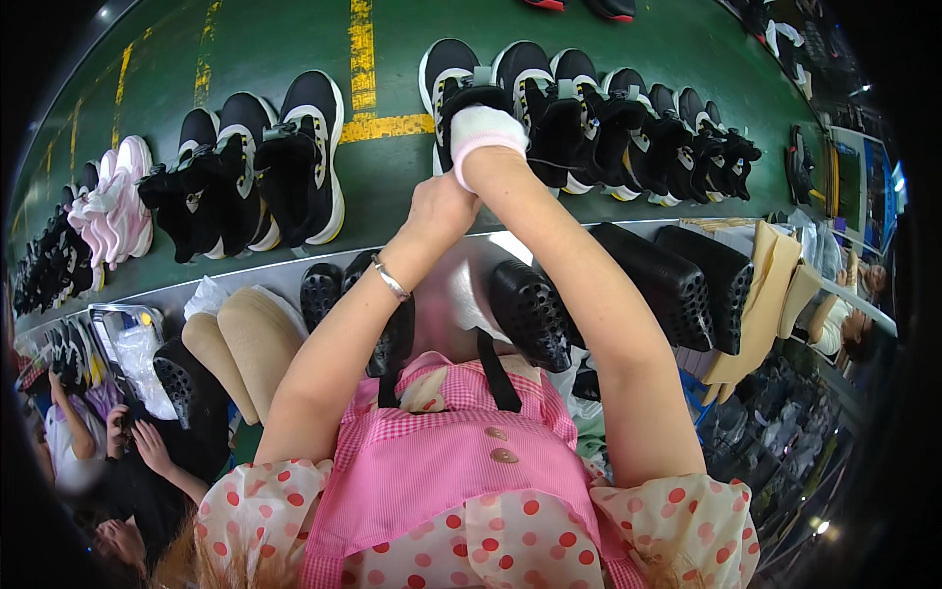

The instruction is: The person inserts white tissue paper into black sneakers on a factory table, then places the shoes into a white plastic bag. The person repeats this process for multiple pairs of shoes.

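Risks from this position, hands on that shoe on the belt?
1. The right hand, gloved, works the black shoe close to its neighbours; a nudge may topple the row.
2. The left hand presses on the right wrist, so nothing steadies the shoe on the green belt.

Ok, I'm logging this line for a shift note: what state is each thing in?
Right hand: in a white glove, resting on a black shoe.
Left hand: bare, against the right forearm, holding nothing visible.
Black-and-white shoes: in a row on the green belt.
Pink shoes: in a row, at the left.
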The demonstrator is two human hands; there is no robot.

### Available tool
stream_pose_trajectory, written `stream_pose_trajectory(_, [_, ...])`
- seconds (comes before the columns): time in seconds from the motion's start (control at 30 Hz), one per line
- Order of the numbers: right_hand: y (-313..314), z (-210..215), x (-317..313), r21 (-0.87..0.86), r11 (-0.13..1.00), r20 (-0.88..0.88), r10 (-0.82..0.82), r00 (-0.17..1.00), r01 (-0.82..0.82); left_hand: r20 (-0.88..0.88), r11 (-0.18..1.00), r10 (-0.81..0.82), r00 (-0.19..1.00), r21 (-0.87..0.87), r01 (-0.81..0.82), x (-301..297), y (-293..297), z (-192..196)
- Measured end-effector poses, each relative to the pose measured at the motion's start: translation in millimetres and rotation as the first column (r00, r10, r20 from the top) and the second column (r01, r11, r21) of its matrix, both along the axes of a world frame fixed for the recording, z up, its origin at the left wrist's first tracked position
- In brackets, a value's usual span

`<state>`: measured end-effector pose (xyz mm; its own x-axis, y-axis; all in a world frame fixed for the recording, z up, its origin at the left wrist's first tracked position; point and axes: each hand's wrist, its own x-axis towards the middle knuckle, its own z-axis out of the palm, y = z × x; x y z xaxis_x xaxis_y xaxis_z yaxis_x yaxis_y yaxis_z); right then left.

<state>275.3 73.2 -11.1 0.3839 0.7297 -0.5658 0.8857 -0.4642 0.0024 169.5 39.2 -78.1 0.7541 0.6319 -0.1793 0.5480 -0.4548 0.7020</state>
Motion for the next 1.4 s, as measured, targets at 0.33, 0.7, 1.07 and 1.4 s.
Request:
stream_pose_trajectory(0.33, [19.4,-13.8,21.7,0.020,0.993,-0.022,0.113,0.993,-0.112,-0.439,0.973,-0.214,0.873,-0.173,0.151,41.1,25.6,18.1])
stream_pose_trajectory(0.7, [-10.7,21.2,23.7,0.180,0.983,-0.266,0.019,0.964,0.030,-0.233,0.982,-0.145,0.962,0.089,0.169,9.5,20.0,30.8])
stream_pose_trajectory(1.07, [-216.5,90.0,45.4,0.595,0.763,-0.420,0.026,0.907,0.253,-0.017,0.803,0.003,1.000,-0.596,-0.012,-66.3,16.3,166.6])
stream_pose_trajectory(1.4, [-160.1,136.7,13.1,0.845,0.489,-0.346,0.193,0.918,0.216,-0.045,0.840,-0.470,0.881,0.282,0.463,-63.9,-68.3,193.7])
